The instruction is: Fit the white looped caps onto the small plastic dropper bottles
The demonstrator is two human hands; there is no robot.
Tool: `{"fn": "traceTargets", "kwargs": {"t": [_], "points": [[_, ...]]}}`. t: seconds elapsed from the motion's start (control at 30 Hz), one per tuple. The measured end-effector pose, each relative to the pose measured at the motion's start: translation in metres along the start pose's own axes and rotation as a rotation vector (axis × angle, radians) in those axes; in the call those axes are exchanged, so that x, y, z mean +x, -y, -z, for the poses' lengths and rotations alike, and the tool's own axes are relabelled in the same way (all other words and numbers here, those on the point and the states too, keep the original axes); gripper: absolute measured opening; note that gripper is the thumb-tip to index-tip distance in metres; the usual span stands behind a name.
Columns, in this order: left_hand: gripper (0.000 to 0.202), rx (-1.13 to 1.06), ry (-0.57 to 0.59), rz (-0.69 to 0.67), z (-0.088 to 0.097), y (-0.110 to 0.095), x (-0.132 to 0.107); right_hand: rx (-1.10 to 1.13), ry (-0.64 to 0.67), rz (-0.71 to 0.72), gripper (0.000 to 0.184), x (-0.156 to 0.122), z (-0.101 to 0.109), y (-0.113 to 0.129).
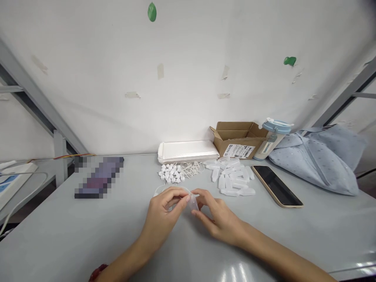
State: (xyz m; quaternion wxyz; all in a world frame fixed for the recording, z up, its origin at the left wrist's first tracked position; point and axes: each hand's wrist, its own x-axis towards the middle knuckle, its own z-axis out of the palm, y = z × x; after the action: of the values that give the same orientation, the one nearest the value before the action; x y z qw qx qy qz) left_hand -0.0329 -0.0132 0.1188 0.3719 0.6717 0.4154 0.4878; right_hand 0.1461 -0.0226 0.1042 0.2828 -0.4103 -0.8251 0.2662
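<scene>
My right hand (216, 215) grips a small translucent plastic tube (193, 203) between thumb and fingers, in the middle near the front of the table. Close against the tube's upper end, my left hand (170, 205) has thumb and forefinger pinched together. A thin white cord (160, 188) curves from behind the left hand up to that pinch. Its end is hidden by the fingertips. Just beyond the hands lie a pile of small white caps (171, 173), a bundle of white cords (192, 169) and several more loose translucent tubes (235, 178).
A stack of flat white trays (188, 150) lies by the wall, beside an open cardboard box (239, 135). Right of it stand a blue-lidded cup (272, 139) and a light blue fabric bag (319, 160). A phone (277, 186) lies at right; a pixelated object (100, 178) lies at left.
</scene>
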Motion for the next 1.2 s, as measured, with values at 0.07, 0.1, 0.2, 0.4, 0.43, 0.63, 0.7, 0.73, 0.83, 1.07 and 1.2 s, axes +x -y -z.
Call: {"fn": "traceTargets", "kwargs": {"t": [0.07, 0.1, 0.2, 0.4, 0.43, 0.63, 0.7, 0.73, 0.83, 1.07, 1.2], "points": [[0.008, -0.031, 0.025, 0.037, 0.000, 0.000, 0.000, -0.011, -0.002, 0.008, 0.038, 0.000, 0.000, -0.001], [0.008, -0.042, 0.037, 0.051, 0.000, 0.000, 0.000, -0.017, -0.001, 0.016, 0.037, 0.000, -0.001, -0.001], [0.008, -0.051, 0.054, 0.068, -0.001, 0.002, 0.000, -0.023, -0.001, 0.043, 0.039, 0.000, -0.002, -0.001], [0.010, 0.045, 0.083, 0.012, -0.004, 0.003, 0.002, -0.052, -0.019, 0.110, 0.044, -0.002, -0.004, -0.002], [0.010, 0.084, 0.082, -0.011, -0.004, 0.002, 0.002, -0.059, -0.020, 0.115, 0.045, -0.002, -0.005, -0.002], [0.008, 0.343, 0.008, -0.207, -0.004, 0.002, 0.000, -0.035, -0.082, 0.076, 0.032, -0.001, -0.007, -0.004], [0.007, 0.385, -0.014, -0.283, -0.004, 0.005, -0.001, 0.020, -0.091, 0.035, 0.026, 0.001, -0.006, -0.002], [0.008, 0.407, -0.024, -0.322, -0.005, 0.007, -0.002, 0.072, -0.091, 0.008, 0.026, 0.002, -0.005, -0.001], [0.017, 0.469, -0.022, -0.407, -0.004, 0.013, -0.003, 0.377, -0.076, -0.113, 0.026, 0.007, 0.000, 0.003], [0.044, 0.530, 0.069, -0.534, 0.001, 0.015, -0.002, 1.104, 0.081, -0.223, 0.028, 0.015, 0.008, -0.005], [0.050, 0.542, 0.092, -0.597, 0.003, 0.014, -0.001, 1.266, 0.100, -0.257, 0.027, 0.013, 0.004, -0.007]]}}
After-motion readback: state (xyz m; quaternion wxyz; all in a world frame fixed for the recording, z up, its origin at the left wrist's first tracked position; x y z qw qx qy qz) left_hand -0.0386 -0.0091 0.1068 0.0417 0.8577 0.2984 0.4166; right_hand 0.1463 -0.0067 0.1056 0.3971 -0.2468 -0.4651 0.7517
